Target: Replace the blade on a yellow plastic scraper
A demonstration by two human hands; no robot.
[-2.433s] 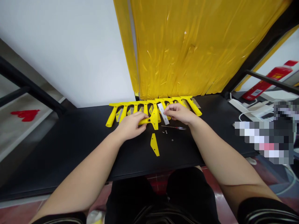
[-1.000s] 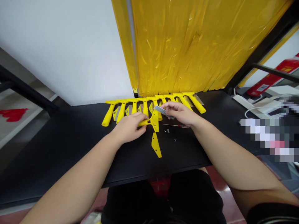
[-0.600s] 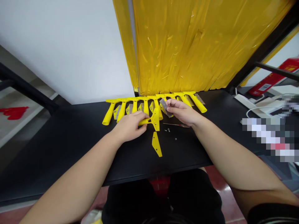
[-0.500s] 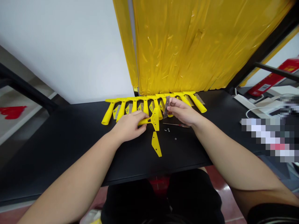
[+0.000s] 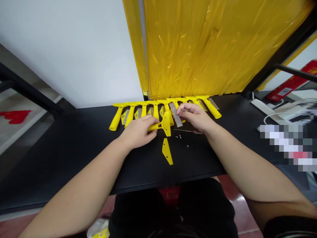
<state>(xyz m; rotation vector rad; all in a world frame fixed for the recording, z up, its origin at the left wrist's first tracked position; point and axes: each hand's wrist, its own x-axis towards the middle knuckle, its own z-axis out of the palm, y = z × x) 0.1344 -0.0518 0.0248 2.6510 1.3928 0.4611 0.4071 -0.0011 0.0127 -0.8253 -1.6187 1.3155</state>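
Head, left hand on scraper, right hand blade

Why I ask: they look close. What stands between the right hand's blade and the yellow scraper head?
Nothing visible: the steel blade in the right hand sits just beside the yellow scraper head the left hand holds.

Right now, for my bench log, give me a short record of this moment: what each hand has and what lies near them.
Left hand: grips a yellow plastic scraper by its head and handle
Right hand: pinches a steel blade by its edge
Nearby in front: a yellow wedge-shaped plastic piece, a small red-handled screwdriver, small screws, a small ring
Behind: a row of yellow scrapers with steel blades
Surface: black bench
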